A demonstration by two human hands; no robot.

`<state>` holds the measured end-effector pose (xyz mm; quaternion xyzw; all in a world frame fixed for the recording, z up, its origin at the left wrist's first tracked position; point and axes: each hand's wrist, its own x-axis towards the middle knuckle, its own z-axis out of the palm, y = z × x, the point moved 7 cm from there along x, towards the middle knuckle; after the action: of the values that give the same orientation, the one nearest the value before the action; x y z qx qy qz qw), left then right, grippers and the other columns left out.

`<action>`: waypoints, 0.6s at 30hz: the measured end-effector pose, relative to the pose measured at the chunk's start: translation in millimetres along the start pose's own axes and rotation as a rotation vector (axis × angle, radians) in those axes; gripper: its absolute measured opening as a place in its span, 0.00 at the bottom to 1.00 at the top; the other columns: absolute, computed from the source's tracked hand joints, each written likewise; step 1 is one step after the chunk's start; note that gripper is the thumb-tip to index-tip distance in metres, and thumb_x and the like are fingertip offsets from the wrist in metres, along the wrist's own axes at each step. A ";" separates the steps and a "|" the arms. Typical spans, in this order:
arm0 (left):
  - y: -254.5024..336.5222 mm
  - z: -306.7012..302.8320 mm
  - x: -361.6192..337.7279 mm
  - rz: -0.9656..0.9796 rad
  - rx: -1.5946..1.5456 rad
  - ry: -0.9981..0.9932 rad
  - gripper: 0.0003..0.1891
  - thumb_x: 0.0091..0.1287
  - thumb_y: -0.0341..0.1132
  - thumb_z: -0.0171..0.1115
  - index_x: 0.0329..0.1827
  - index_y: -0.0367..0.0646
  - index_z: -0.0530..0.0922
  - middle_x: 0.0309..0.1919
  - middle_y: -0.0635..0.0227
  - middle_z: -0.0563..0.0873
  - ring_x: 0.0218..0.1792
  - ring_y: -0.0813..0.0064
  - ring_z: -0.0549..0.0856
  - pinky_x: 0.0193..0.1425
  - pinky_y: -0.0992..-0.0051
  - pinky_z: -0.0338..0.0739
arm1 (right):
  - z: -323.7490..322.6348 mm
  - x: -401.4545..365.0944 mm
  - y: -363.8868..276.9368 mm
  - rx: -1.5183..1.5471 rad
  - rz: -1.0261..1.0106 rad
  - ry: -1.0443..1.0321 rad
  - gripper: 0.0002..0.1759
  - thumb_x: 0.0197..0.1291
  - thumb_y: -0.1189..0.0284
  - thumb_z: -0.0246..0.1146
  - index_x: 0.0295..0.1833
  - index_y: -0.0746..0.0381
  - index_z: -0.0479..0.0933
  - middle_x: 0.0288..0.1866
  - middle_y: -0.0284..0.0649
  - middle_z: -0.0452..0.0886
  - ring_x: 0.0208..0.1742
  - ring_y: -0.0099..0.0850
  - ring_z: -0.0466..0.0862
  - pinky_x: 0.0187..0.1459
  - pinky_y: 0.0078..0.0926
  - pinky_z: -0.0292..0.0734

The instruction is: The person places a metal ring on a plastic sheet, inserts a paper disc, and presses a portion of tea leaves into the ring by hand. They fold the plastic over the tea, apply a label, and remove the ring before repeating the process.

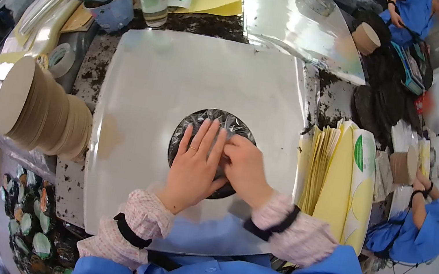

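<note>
A white, glossy work sheet [214,66] is covering the middle of the table, and dark crumbs [93,71] are lying around it. In the lower left of the frame, round wrapped pieces [40,223] are lying in a heap. Above them, at the left, a long stack of round cardboard discs [45,112] is leaning on its side, and a roll of tape [61,60] is resting just behind it. In the upper left, a blue plastic tub [111,11] is standing beside a clear jar with a black lid [153,1].

In the centre, a black round bundle in shiny film [185,122] is lying on the sheet. The left hand [195,162] is pressing flat on it, fingers straight and not clamping. The right hand [247,165] is touching its right part with curled fingers; whether they are pinching the film, I cannot tell. Farther right, yellow label sheets [336,175] are standing in a row, and a co-worker in blue [414,230] is working at the right edge.
</note>
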<state>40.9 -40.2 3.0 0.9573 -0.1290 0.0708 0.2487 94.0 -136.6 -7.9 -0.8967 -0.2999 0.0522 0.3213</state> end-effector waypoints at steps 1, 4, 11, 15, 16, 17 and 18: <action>-1.9 4.9 0.5 -0.005 0.027 -0.039 0.43 0.63 0.49 0.69 0.78 0.33 0.65 0.80 0.46 0.62 0.82 0.49 0.58 0.84 0.46 0.46 | 2.1 3.5 2.1 -0.011 -0.024 0.013 0.05 0.56 0.76 0.65 0.38 0.65 0.82 0.40 0.44 0.81 0.44 0.46 0.83 0.45 0.42 0.80; -6.6 5.3 2.2 -0.021 0.083 -0.071 0.45 0.64 0.52 0.68 0.79 0.33 0.65 0.80 0.45 0.61 0.83 0.50 0.56 0.85 0.46 0.44 | -13.9 -9.3 -6.8 0.089 -0.074 0.155 0.03 0.57 0.77 0.64 0.36 0.65 0.81 0.38 0.43 0.81 0.45 0.45 0.83 0.46 0.42 0.80; 0.8 11.5 8.3 -0.023 0.179 -0.154 0.46 0.66 0.52 0.67 0.79 0.29 0.61 0.82 0.44 0.58 0.84 0.47 0.52 0.85 0.45 0.39 | 2.8 0.9 -0.9 -0.093 -0.172 0.099 0.09 0.56 0.72 0.59 0.36 0.64 0.82 0.37 0.49 0.83 0.42 0.46 0.86 0.42 0.41 0.82; 7.0 14.8 6.8 -0.014 0.199 -0.217 0.48 0.66 0.52 0.65 0.80 0.26 0.57 0.82 0.40 0.55 0.84 0.44 0.48 0.85 0.44 0.36 | -67.9 -23.8 31.5 0.077 -0.102 0.236 0.07 0.57 0.71 0.62 0.31 0.63 0.81 0.33 0.47 0.81 0.39 0.47 0.84 0.41 0.45 0.79; 6.6 15.0 6.8 -0.016 0.201 -0.227 0.48 0.67 0.52 0.65 0.80 0.26 0.57 0.82 0.39 0.55 0.84 0.43 0.48 0.85 0.44 0.36 | -108.4 -38.9 64.9 0.146 -0.038 0.376 0.06 0.59 0.72 0.62 0.32 0.62 0.81 0.34 0.47 0.80 0.39 0.48 0.83 0.41 0.46 0.78; 5.3 14.7 7.2 -0.024 0.205 -0.238 0.48 0.67 0.52 0.65 0.80 0.25 0.56 0.81 0.38 0.55 0.84 0.42 0.48 0.84 0.44 0.35 | -150.0 -56.3 99.7 0.038 0.117 0.527 0.03 0.60 0.74 0.62 0.35 0.61 0.80 0.35 0.47 0.80 0.39 0.49 0.81 0.41 0.46 0.77; 5.9 12.8 7.8 -0.018 0.212 -0.225 0.48 0.67 0.51 0.66 0.79 0.25 0.57 0.81 0.38 0.56 0.84 0.42 0.49 0.84 0.43 0.36 | -185.2 -76.1 137.3 -0.064 0.294 0.582 0.04 0.59 0.75 0.66 0.33 0.64 0.80 0.38 0.45 0.82 0.42 0.46 0.83 0.44 0.40 0.78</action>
<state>47.5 -53.1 -3.8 0.9813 -0.1391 -0.0262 0.1307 154.3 -365.3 47.1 -0.9173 -0.0644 -0.1699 0.3544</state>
